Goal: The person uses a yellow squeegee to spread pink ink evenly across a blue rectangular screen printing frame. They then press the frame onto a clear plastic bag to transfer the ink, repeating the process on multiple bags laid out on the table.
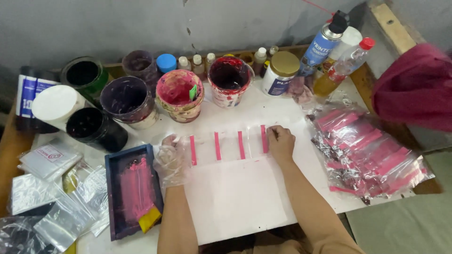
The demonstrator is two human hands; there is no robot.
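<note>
Two arms come up from the bottom of the view and reach onto a white sheet (pixel 235 197) that lies on the table (pixel 9 146).

The left hand (pixel 172 160) wears a thin clear glove. It lies palm down with the fingers bent a little and close together. It rests at the left end of a row of small clear bags (pixel 228 146), each with a pink stripe. It seems to press on the first bag, but the glove makes it hard to tell if the fingers grip anything.

The right hand (pixel 281 142) is bare. It lies flat too, with the fingers curled down and the fingertips on the last pink stripe at the right end of the row. It pinches nothing; it just pushes down. Both wrists are straight and the forearms point up and a bit toward each other.

The row of bags sits on the top edge of the white sheet, right between the two hands. There are four pink stripes, side by side and upright.

Just left of the gloved hand is a dark blue tray (pixel 132 188) smeared with pink paint, and a yellow scraper (pixel 149 219) lies in its lower corner. Behind the hands stand paint pots (pixel 180 94), some dark and some pink. To the right lies a big pile of finished bags (pixel 367 155) with pink stripes. More clear bags (pixel 56 202) lie at the far left.
</note>
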